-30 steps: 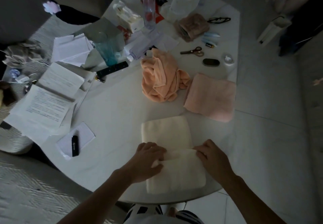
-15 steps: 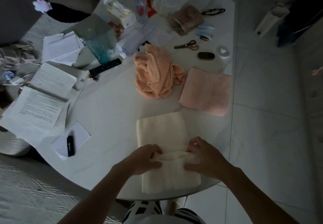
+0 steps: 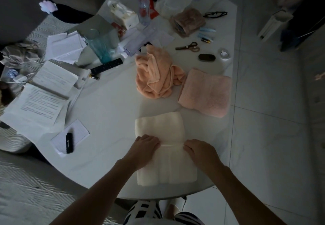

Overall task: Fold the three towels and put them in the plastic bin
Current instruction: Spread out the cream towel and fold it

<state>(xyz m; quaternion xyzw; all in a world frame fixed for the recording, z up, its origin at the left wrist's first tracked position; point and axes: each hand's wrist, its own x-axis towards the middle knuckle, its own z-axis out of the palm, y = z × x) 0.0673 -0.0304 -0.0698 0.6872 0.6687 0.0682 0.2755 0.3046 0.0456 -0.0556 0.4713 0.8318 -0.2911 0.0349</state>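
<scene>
Three towels are lying on the white tabletop [image 3: 109, 123], each at a different stage — and the layout is telling the order of work. Nearest the person, the cream towel [image 3: 161, 128] is sitting lengthwise at the tabletop's near edge, its near half already doubled over the far half, so the folded edge is running crosswise between the two hands. The left hand [image 3: 144, 148] is pressing down on the left end of that edge with curled fingers, and the right hand [image 3: 198, 152] is doing the same at the right end; whether either grip is actually pinching cloth or only pressing on it, I cannot tell in this dim light. Holding both ends at once is likely keeping the fold square and stopping the thick layers from springing back.

Just beyond, to the right, the pink towel [image 3: 205, 93] is lying as a neat flat rectangle close to the tabletop's right edge, seemingly parked out of the way as finished. Touching its left side, the peach towel [image 3: 156, 77] is sitting in a crumpled heap, apparently waiting its turn.

Farther back, scissors [image 3: 189, 46], a water bottle [image 3: 142, 1], a black remote [image 3: 107, 66] and loose papers [image 3: 44, 91] are crowding the far and left parts, which is probably why the folding is happening at the near edge. No plastic bin is plainly showing — so by my judgement the task is sitting around its middle, with binning not yet begun.
</scene>
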